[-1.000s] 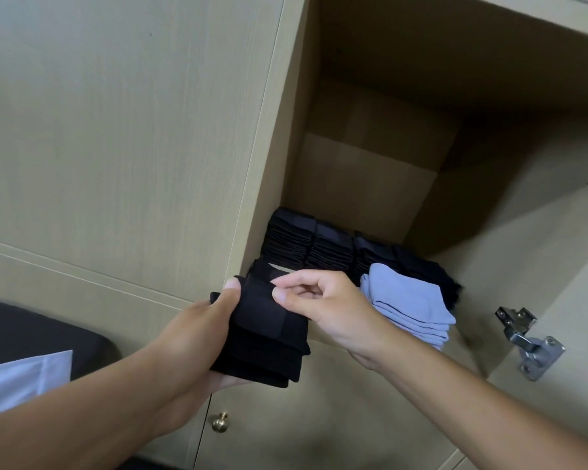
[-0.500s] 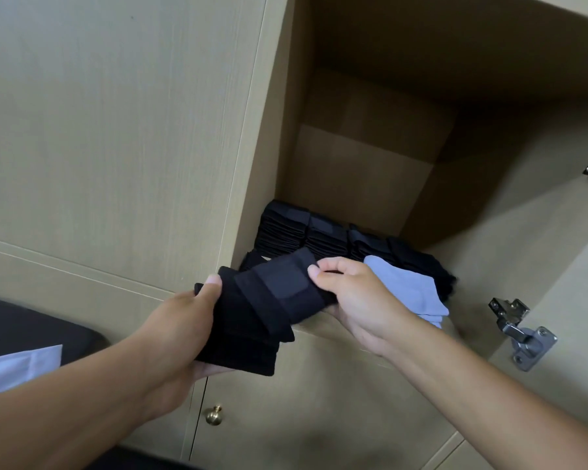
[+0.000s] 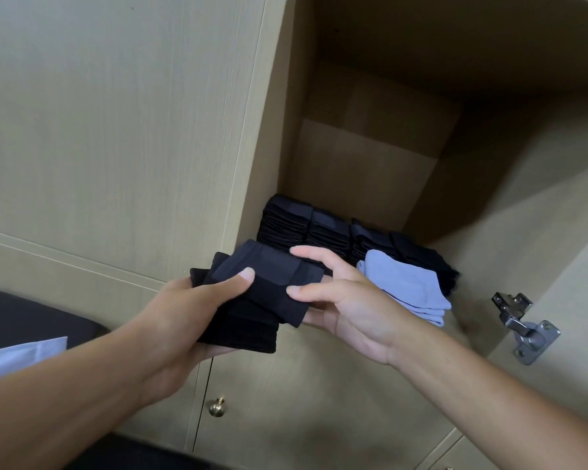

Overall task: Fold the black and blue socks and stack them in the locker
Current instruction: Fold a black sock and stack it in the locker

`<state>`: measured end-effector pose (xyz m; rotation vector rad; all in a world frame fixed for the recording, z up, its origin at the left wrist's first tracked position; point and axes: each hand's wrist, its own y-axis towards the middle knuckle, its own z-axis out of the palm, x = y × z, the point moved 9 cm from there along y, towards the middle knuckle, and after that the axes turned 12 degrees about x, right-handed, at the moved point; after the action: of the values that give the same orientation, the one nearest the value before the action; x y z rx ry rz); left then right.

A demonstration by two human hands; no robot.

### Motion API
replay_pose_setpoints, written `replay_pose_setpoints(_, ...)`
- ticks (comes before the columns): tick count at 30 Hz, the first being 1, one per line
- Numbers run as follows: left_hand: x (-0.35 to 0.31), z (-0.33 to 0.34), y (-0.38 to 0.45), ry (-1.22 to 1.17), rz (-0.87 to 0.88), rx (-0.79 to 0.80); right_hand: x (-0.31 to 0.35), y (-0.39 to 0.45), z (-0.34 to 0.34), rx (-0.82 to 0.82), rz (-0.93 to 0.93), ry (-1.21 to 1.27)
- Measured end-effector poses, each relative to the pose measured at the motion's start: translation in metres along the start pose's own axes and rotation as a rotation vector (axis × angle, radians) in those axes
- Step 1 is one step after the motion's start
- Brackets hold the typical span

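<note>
Biggest risk here, I'd say, is the bundle of black socks (image 3: 252,300) coming apart right at the mouth of the locker (image 3: 370,164). It's a loose stack of folded pieces, and the top one sits skewed across the ones below, so a small slip of either thumb could fan them out or drop one in front of the lower door. The left hand (image 3: 184,320) grips the bundle from below with its thumb pressed on top. The right hand (image 3: 340,300) holds the top sock's right end, thumb on the upper face, fingers underneath.

Second worry: pushing it in blind could knock the blue socks (image 3: 408,293), which lie at the front of the shelf just beside the right hand, touching the rows of black socks (image 3: 319,232) behind them.

Materials: soft matte knit, floppy, with a slightly smoother band across the top sock. The stacks inside look flat and tidy. The locker is pale wood-grain laminate with hard edges, a metal hinge (image 3: 523,327) on the open door and a small brass knob (image 3: 217,407) below.
</note>
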<state>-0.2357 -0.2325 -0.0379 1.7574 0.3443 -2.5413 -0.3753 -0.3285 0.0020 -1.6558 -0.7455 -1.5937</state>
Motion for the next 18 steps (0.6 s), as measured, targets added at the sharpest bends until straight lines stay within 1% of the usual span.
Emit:
replay_pose_setpoints(5, -0.002, -0.008, 0.001, 0.036, 0.002, -0.056, 0.001, -0.003, 0.000, 0.002, 0.036, -0.106)
replay_pose_setpoints(9, -0.004, -0.003, 0.001, 0.124, 0.006, -0.013, 0.006, -0.001, -0.011, -0.065, 0.005, -0.230)
replay_pose_setpoints(14, -0.006, 0.006, 0.001, 0.137, 0.028, 0.042, 0.009, 0.000, -0.012, -0.021, -0.013, -0.321)
replay_pose_setpoints(18, -0.007, 0.005, 0.003, 0.138, 0.038, 0.026, 0.015, 0.001, -0.020, -0.033, -0.019, -0.307)
